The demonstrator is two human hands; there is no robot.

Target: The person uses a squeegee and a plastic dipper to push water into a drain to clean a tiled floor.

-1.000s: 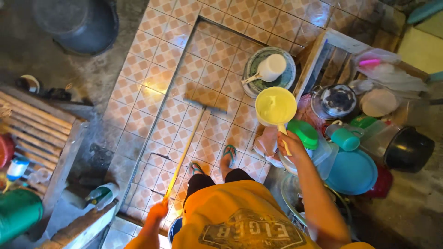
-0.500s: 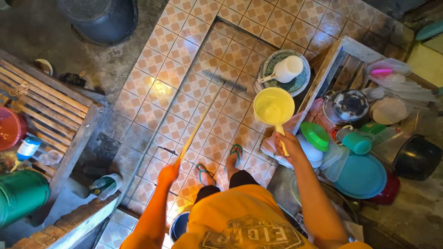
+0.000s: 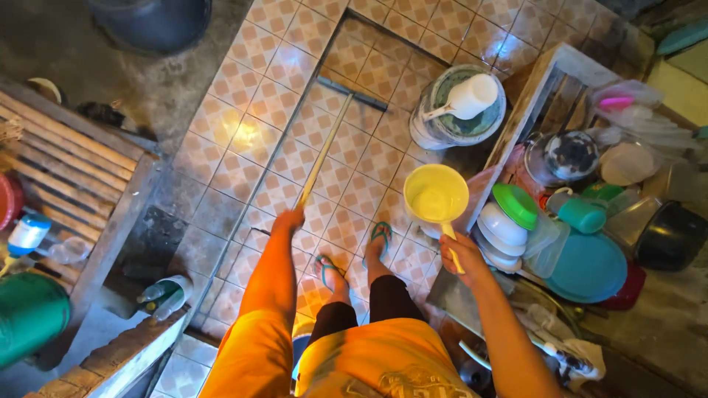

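The left hand (image 3: 288, 220) is clamping the near end of the long-handled floor scrubber (image 3: 330, 142), whose pole is running straight away from it, its head lying crosswise at the far end on the tiled floor (image 3: 243, 158). The right hand (image 3: 463, 252), well apart, is gripping the yellow dipper (image 3: 436, 194), its bowl sitting just beyond the knuckles.

Printed label: white-and-blue band around a small clear plastic bottle (image 3: 28, 234), lying at the near end of the slatted wooden rack (image 3: 74, 173), left edge of view. Lettering too small to make out. No signs or screens.
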